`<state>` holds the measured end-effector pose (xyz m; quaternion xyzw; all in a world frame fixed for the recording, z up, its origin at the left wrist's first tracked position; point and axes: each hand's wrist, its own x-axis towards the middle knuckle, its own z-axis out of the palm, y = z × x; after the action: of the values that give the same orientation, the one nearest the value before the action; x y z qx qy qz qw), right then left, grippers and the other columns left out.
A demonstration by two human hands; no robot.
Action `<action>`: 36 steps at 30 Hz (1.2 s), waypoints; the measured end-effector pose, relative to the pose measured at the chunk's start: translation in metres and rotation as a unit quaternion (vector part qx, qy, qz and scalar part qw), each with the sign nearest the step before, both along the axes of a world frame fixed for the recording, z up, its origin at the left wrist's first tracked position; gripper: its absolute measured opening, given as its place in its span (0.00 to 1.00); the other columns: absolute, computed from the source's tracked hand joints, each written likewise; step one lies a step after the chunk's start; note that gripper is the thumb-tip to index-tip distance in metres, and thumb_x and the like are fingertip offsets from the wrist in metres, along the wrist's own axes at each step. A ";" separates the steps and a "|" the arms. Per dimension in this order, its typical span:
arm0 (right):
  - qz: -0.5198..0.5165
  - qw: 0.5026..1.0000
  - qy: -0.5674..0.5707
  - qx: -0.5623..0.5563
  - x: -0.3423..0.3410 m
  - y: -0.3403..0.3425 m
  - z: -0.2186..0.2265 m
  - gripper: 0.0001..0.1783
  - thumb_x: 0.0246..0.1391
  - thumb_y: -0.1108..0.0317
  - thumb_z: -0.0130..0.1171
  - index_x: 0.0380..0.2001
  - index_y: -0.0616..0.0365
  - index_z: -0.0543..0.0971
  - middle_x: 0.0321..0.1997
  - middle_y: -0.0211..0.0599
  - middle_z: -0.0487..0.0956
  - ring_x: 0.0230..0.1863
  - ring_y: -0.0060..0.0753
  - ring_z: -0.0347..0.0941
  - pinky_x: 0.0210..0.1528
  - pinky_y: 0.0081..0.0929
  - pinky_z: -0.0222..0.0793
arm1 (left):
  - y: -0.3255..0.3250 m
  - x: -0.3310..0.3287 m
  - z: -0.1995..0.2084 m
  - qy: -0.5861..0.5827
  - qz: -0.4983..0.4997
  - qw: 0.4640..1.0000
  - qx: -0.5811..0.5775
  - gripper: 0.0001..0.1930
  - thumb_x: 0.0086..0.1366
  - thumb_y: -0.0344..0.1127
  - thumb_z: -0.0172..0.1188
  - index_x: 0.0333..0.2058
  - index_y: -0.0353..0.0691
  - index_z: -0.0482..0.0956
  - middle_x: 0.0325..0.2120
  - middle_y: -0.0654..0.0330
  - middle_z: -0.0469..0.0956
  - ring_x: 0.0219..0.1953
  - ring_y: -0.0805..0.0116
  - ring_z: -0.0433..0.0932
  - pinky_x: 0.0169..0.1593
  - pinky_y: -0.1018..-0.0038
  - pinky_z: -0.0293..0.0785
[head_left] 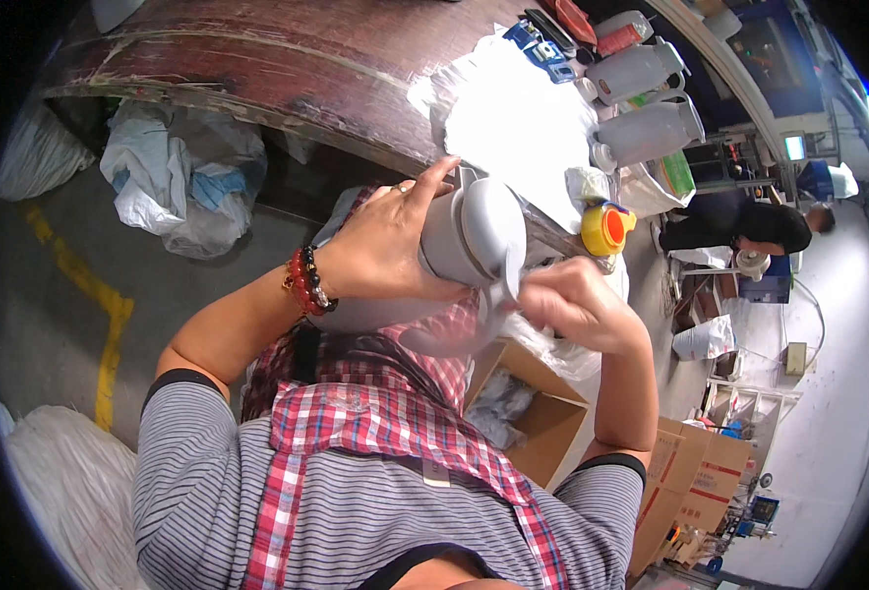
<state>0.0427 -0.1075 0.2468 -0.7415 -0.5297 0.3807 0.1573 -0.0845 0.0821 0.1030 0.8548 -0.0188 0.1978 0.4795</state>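
Observation:
A grey plastic jug (490,231) with a lid and a loop handle is tilted in front of my body, its top toward the table edge. My left hand (380,241) is wrapped around its upper part, just below the lid, with the thumb underneath and a finger along the far side. My right hand (582,303) is closed, its curled fingers by the lid and the handle. That hand is slightly smeared by motion, and its fingertips are hard to see. Whatever it may be holding does not show.
Beyond the jug stands a wooden table (257,59) with a white sheet (513,118). Two similar jugs (651,133) lie to the right, near a yellow tape roll (606,229). An open carton (542,413) is below my right arm. White bags (149,167) hang left. A co-worker (749,224) is farther right.

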 end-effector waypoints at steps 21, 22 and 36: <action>0.045 0.954 -0.261 0.140 0.001 0.012 -0.011 0.42 0.48 0.43 0.66 0.61 0.57 0.68 0.49 0.52 0.78 0.42 0.57 0.79 0.43 0.42 0.74 | -0.006 0.006 -0.001 0.001 -0.057 0.998 -0.007 0.67 0.38 0.56 0.77 0.68 0.38 0.41 0.56 0.39 0.70 0.58 0.41 0.69 0.62 0.54 0.58; 0.089 0.945 -0.256 0.185 0.004 0.011 -0.012 0.42 0.48 0.44 0.66 0.61 0.57 0.69 0.49 0.52 0.79 0.42 0.57 0.79 0.42 0.42 0.74 | -0.006 0.005 -0.001 0.004 -0.060 0.998 -0.006 0.67 0.38 0.56 0.77 0.68 0.37 0.41 0.56 0.39 0.70 0.58 0.41 0.69 0.63 0.53 0.58; -0.149 0.926 -0.328 0.115 -0.005 0.005 -0.003 0.21 0.61 0.56 0.56 0.51 0.58 0.77 0.27 0.42 0.82 0.26 0.36 0.80 0.31 0.31 0.71 | -0.005 0.005 0.004 0.016 -0.082 0.996 -0.017 0.65 0.39 0.57 0.76 0.68 0.37 0.43 0.56 0.39 0.70 0.58 0.41 0.68 0.63 0.54 0.57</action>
<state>0.0381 -0.1022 0.2439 -0.8722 -0.4750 0.0249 0.1138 -0.0800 0.0772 0.1074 0.8450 -0.0781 0.1445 0.5088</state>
